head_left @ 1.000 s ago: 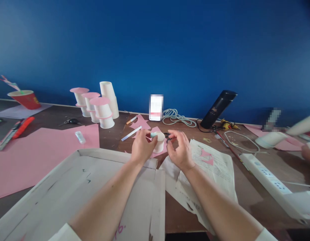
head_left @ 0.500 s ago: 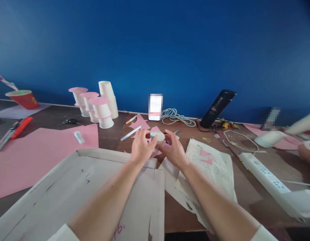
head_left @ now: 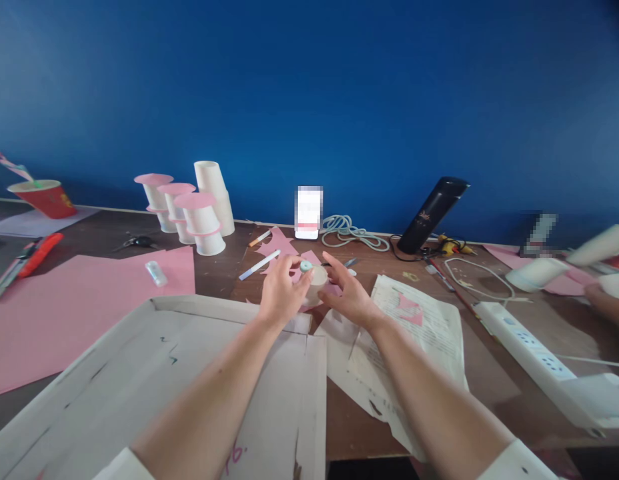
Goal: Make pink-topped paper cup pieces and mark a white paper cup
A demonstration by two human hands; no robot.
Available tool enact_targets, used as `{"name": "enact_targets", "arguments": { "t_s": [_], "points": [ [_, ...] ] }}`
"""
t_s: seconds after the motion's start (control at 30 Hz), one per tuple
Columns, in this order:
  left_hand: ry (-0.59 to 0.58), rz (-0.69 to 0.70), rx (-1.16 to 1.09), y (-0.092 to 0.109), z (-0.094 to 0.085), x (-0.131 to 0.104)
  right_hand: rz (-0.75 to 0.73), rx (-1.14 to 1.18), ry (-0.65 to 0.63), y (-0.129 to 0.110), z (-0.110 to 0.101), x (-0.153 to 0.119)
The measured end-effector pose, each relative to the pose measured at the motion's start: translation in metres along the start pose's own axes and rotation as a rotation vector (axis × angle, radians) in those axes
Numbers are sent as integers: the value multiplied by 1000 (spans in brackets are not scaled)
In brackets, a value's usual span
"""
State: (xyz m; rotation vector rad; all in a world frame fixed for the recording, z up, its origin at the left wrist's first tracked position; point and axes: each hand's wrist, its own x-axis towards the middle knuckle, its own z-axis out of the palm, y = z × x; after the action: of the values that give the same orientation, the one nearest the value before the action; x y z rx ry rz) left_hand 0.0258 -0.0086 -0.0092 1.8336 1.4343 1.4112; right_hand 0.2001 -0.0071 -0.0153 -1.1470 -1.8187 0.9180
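My left hand (head_left: 284, 288) pinches a small pale green ring (head_left: 305, 266), perhaps a roll of tape, between thumb and fingertips. Just right of it, a white paper cup (head_left: 317, 276) stands on pink paper scraps (head_left: 275, 244) in the middle of the table. My right hand (head_left: 348, 293) is at the cup's right side with its thumb and fingers apart. Nothing shows between those fingers, and whether they touch the cup is unclear.
Paper cups with pink discs (head_left: 202, 223) are stacked at the back left. A lit phone (head_left: 308, 213) stands against the wall. A black bottle (head_left: 432, 215), a power strip (head_left: 534, 357) and another person's hand (head_left: 607, 303) are on the right. A white box lid (head_left: 189, 380) lies in front.
The fingers of my right hand have spread and drawn slightly off the cup, showing more of it. At the far right, the other person's hand has shifted a little left.
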Motion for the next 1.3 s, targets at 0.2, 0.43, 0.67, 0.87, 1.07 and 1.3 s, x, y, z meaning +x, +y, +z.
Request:
{"name": "enact_targets", "arguments": {
  "t_s": [0.2,0.43,0.67,0.87,1.07,1.3],
  "points": [
    [-69,-62,-66,-3,-1,2,-57,40,86,9,5,2],
    [-69,-133,-48,-3,1,4,-272,-160,308,-6,-4,-3],
    [-58,-163,-45,-5,3,3,-437,-495,327,-17,-4,-7],
    [-69,-168,-38,-4,2,3,-461,-588,327,-15,-6,-7],
    [-67,-170,-46,-3,2,3,-437,-605,306,-16,-4,-7],
    [-64,-147,-32,-3,2,3,-407,-587,305,-16,-3,-7]
  ]
}}
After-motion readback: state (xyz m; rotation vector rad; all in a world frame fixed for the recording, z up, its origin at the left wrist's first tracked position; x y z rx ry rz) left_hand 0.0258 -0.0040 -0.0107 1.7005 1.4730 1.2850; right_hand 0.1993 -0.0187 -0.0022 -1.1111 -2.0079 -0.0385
